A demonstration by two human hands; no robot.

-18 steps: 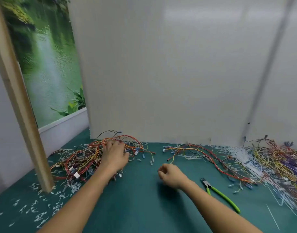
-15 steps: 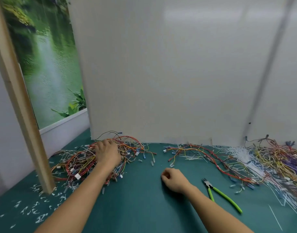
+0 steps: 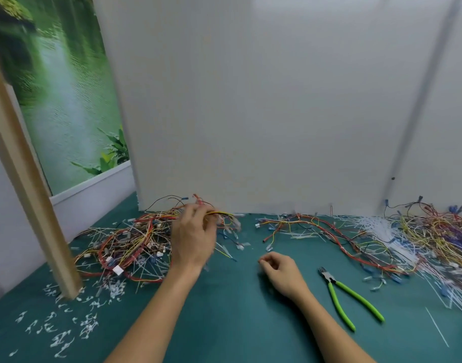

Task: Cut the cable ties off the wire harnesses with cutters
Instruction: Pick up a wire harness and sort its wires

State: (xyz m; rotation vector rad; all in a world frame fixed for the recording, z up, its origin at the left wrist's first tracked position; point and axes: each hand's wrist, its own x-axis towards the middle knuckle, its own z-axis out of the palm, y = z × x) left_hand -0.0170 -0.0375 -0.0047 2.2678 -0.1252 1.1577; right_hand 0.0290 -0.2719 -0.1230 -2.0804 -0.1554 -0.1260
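Left hand (image 3: 194,239): raised over the left pile (image 3: 130,244), fingers curled round a yellow-and-red harness (image 3: 219,213) lifted from that heap. Right hand (image 3: 282,273): resting on the green surface (image 3: 224,323), fingers loosely curled, nothing visibly held. Cutters (image 3: 330,282): green-handled, lying flat just right of the right hand, untouched. A red harness (image 3: 316,224) and white ties (image 3: 381,229) lie behind them, with a right pile (image 3: 434,231) beyond. Cut scraps (image 3: 57,334) lie near a wooden post (image 3: 28,192).
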